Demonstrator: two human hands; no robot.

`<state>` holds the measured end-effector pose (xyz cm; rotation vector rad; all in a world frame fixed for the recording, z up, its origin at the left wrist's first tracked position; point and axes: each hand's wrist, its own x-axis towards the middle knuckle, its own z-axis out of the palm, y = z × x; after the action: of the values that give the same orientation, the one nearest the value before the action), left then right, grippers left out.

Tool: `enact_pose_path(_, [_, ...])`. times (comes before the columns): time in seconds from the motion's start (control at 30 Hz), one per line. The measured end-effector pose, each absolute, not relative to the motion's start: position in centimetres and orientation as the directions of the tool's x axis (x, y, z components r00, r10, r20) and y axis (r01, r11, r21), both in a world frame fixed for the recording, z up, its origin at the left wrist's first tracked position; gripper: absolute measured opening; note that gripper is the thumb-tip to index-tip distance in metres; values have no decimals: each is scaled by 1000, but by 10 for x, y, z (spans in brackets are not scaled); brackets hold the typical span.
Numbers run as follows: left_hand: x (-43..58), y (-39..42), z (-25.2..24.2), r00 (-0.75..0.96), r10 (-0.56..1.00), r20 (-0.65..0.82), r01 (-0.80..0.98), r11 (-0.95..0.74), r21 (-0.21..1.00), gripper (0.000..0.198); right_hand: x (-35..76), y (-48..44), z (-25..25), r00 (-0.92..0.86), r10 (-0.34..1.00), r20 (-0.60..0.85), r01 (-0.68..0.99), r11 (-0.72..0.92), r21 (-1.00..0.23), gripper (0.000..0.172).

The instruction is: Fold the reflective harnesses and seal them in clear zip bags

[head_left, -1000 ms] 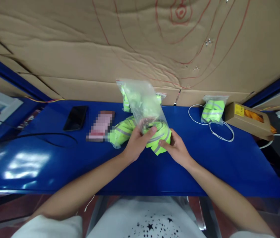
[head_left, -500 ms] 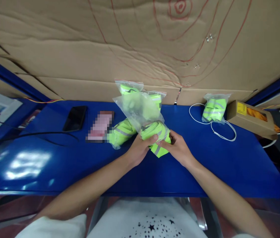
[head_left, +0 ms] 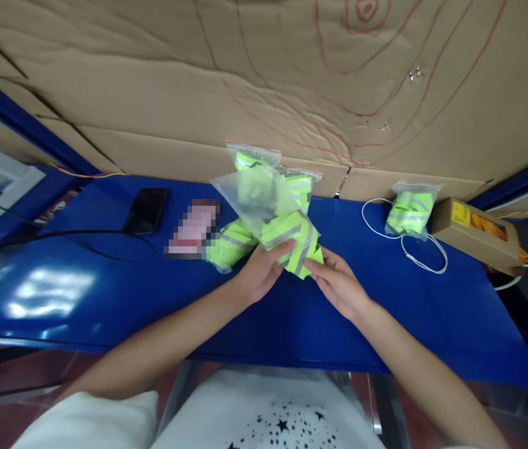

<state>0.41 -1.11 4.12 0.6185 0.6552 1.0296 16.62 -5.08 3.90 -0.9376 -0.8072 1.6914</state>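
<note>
Both hands hold a folded neon-yellow reflective vest [head_left: 294, 234] with grey stripes, above the front middle of the blue table. My left hand [head_left: 261, 271] is closed on its left side, thumb on top. My right hand [head_left: 341, 284] pinches its lower right corner between thumb and fingers. A clear plastic bag [head_left: 233, 193] spreads up and left from the vest; whether the vest is partly inside it I cannot tell. Just behind stand bagged vests [head_left: 298, 187] against the cardboard, partly hidden. Another bagged vest [head_left: 230, 246] lies left of my left hand.
On the blue table [head_left: 198, 324], a black phone [head_left: 146, 209] and a blurred-out pink item [head_left: 194, 227] lie at left. To the right are another bagged vest [head_left: 411, 211], a white cable [head_left: 446, 255] and a cardboard box [head_left: 474, 234]. A cardboard wall [head_left: 151, 81] closes off the back.
The held vest has turned slightly and shows its stripes flatter and wider. My right hand has shifted down to the vest's corner. The camera view has tilted a little.
</note>
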Motion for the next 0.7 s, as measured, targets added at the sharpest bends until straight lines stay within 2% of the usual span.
enact_pose_path(0.13, [10,-21,37,421,884,-201,-522,418,744,43,165,-50,32,-48,973,-228,-397,-227,-889,43])
enact_pose_path(0.23, [16,-29,35,466,860,-206,-493,446,747,37,167,-48,27,85,970,-226,-243,-200,-949,43])
enact_pose_path(0.3, [16,-30,35,499,844,-197,-474,456,753,29,170,-49,29,106,968,-226,-165,-207,-964,38])
enact_pose_path(0.4, [12,-27,35,497,847,-187,-483,449,752,25,171,-55,36,-26,984,-177,-169,-179,-969,34])
enact_pose_path(0.5, [10,-25,35,471,851,-232,-455,460,763,30,168,-61,41,-302,952,-46,-224,-118,-967,31])
enact_pose_path(0.57, [10,-26,35,534,805,-260,-381,503,776,36,166,-62,41,-446,895,-4,-260,-134,-956,37])
enact_pose_path(0.63, [10,-29,36,608,754,-247,-330,523,786,39,168,-61,41,-494,870,1,-267,-151,-952,41])
enact_pose_path(0.7, [9,-31,40,652,729,-206,-313,507,803,37,174,-61,45,-507,862,-2,-175,-105,-979,35])
